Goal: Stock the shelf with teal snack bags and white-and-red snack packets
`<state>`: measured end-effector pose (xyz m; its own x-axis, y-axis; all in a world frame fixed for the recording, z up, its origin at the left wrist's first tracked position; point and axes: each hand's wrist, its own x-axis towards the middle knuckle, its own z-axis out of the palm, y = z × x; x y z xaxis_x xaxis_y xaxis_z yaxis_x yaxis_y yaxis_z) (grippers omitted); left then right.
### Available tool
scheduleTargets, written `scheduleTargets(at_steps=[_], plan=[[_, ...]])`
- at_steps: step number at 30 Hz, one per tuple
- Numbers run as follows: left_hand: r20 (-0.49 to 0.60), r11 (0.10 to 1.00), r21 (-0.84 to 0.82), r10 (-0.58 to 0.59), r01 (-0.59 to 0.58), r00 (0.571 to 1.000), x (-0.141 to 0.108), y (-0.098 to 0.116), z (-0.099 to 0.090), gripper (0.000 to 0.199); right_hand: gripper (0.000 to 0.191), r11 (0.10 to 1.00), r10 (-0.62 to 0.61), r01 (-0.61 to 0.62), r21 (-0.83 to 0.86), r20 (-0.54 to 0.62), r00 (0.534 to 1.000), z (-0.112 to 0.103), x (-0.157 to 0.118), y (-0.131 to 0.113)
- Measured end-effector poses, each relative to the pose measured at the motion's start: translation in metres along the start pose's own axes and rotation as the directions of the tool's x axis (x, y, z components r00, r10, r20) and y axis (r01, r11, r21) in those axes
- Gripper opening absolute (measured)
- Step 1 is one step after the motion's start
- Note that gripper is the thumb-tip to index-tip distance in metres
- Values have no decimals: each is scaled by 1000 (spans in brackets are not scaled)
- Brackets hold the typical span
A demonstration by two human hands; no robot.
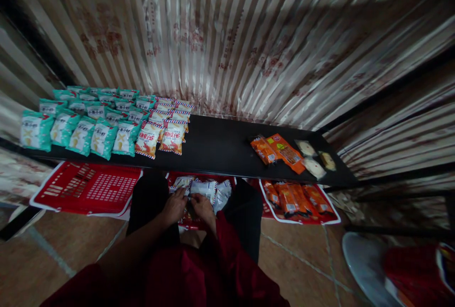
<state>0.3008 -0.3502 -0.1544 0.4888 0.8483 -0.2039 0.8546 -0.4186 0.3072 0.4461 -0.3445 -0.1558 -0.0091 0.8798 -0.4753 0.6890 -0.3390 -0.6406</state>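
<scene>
Low in the view, my left hand (175, 207) and my right hand (203, 206) are close together over the middle red basket (232, 181) between my knees. The fingers of both hands are closed at a snack bag (186, 192), which my hands partly hide. Other silvery-white snack bags (203, 188) lie in that basket, just beyond my right hand. On the black shelf (216, 143) above, white-and-orange snack bags (171, 136) stand in rows, beside rows of teal snack bags (103, 139) on the left.
A red basket (110, 186) sits at the left under the shelf's edge. The right basket (302, 221) contains orange packets (287, 198). Orange packages (284, 150) and pale round packs (313, 167) lie on the shelf's right end. A grey stool (359, 259) stands at lower right.
</scene>
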Motion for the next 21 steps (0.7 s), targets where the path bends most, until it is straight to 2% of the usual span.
scheduleTargets(at_steps=[5,9,13,19,21], plan=[[40,990,6,-140,140,989,0,3,4,38,26,1000,13,-15,22,79,997,14,-4,5],[56,992,-20,-123,124,991,0,3,8,39,19,998,8,-14,57,100,995,21,-7,13],[29,992,-39,-119,120,992,0,1,9,46,13,994,2,-10,112,74,997,25,-10,20],[-62,953,-256,-186,164,981,4,0,13,50,14,977,-11,0,214,50,999,31,-12,20],[-73,949,-272,-185,159,980,5,-1,15,51,13,971,-8,-2,240,41,999,31,-13,20]])
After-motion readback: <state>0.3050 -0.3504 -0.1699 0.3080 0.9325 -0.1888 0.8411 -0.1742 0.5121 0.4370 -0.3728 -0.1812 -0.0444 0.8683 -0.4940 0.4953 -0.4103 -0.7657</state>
